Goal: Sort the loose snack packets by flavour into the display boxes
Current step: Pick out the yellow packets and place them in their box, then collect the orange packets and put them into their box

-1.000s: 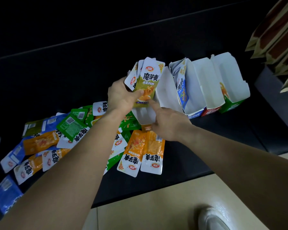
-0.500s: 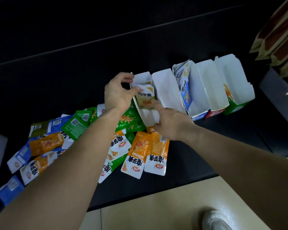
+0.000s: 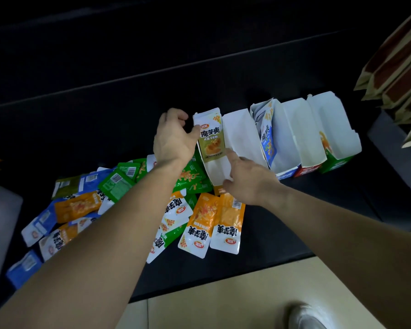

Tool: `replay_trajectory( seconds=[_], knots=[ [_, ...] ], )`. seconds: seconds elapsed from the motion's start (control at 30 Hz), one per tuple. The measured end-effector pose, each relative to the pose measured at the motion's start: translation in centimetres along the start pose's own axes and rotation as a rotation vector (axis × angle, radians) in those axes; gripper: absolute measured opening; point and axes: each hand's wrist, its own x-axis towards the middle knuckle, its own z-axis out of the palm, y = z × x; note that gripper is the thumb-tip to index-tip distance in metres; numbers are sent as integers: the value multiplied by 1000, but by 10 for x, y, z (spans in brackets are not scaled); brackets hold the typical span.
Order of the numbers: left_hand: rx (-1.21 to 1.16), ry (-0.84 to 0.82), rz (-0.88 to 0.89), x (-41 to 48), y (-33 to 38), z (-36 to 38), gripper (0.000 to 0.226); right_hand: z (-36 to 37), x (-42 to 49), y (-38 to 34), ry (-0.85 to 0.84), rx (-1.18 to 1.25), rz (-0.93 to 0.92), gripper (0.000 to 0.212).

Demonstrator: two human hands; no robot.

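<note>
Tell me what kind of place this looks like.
Probably a small shop or stockroom: open display boxes in a row on a dark counter, a heap of loose snack packets beside them, and brown bags at right.
</note>
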Motion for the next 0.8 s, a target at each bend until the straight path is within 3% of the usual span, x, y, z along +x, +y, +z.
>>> replay_trajectory(
  seconds=[0.17, 0.23, 0.37, 0.47, 0.6, 0.73, 0.8],
  knots=[
    [119, -330, -15, -26, -13, -79, 28, -44, -26, -33, -61, -123, -79, 71],
    [254, -488, 3, -42, -18, -119, 32, -63, -39, -49, -105, -201, -117, 64],
    [537, -652, 95, -81, -36, -191, 34, -73, -59, -79, -205, -295, -172, 52],
    [587, -766, 85, -112, -64, -218, 34, -46, -71, -81, -319, -378, -167, 44],
    [485, -792, 22, -156, -109, -211, 33, 24, -80, -52, -392, -466, -45, 59],
    [399, -904, -9, -174, -132, -181, 39, 93, -94, -23, -318, -395, 77, 81],
    [368, -914, -2, -171, -130, -165, 40, 119, -109, -18, -247, -361, 93, 81]
  ],
)
